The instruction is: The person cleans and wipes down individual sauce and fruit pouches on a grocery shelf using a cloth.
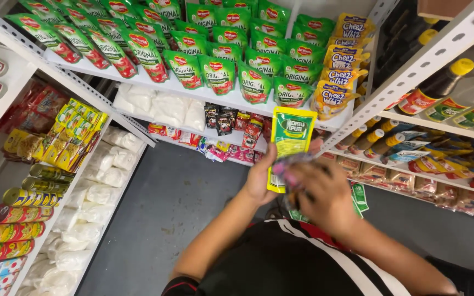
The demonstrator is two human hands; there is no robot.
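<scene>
- The left hand (pixel 260 178) holds a yellow-and-green sachet (pixel 291 143) upright in front of the person's chest, its fingers closed around the sachet's lower left edge.
- The right hand (pixel 325 193) lies over the lower part of the same sachet, its fingers curled against a blurred, pinkish crumpled thing (pixel 291 165); I cannot tell what that thing is, nor exactly how the fingers grip it.
- The sachet's top edge reaches up just in front of the front edge of the white shelf (pixel 204 94), near its right end.
- On that shelf stand rows of green pouches (pixel 219 74) with red tomato pictures, leaning backward, and at its right end a stack of yellow pouches (pixel 340 71).
- Under it, a lower shelf carries white bags (pixel 154 107) and small dark and red sachets (pixel 231 123).
- On the left-hand rack, yellow packets (pixel 75 134) sit above lying cans (pixel 26 197), with more white bags beside them.
- On the right-hand rack stand dark bottles with yellow caps (pixel 440 82) near its top, and flat packets (pixel 412 183) lie along its lower shelf.
- The grey floor (pixel 165 214) shows between the racks.
- The person wears a black top with red and white stripes (pixel 297 263).
</scene>
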